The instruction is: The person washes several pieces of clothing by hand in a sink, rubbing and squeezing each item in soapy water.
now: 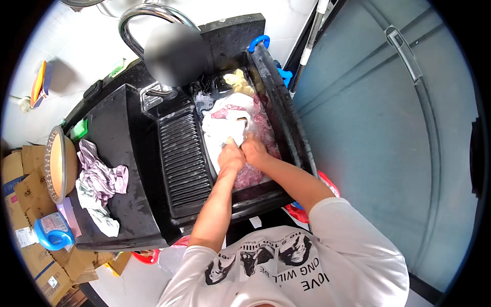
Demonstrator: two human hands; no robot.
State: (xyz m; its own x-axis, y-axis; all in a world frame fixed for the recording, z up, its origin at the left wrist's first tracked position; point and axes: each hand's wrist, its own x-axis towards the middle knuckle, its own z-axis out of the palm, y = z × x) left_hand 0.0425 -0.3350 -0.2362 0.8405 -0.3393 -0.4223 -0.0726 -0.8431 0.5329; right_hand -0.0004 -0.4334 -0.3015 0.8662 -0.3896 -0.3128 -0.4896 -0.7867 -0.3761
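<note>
Side by side in the black laundry sink (285, 115), my left hand (231, 155) and my right hand (254, 149) are closed on a wet white garment (224, 128). It lies bunched beyond my knuckles, a dark-edged detail showing near its middle. Around and under it spreads a pink patterned cloth (264, 124), wet and partly hidden by my hands and the white fabric. A pale yellow cloth (238, 81) rests at the sink's far end. To the left of my hands slopes the ribbed washboard (182, 161) moulded into the sink.
A chrome faucet (130, 28) arches over the back. On the left ledge lie a lilac and white garment (100, 180) and a green brush (79, 129). A beige basin (61, 165), a blue detergent bottle (53, 230) and cardboard boxes (36, 192) stand farther left. A frosted glass door (368, 134) borders the right.
</note>
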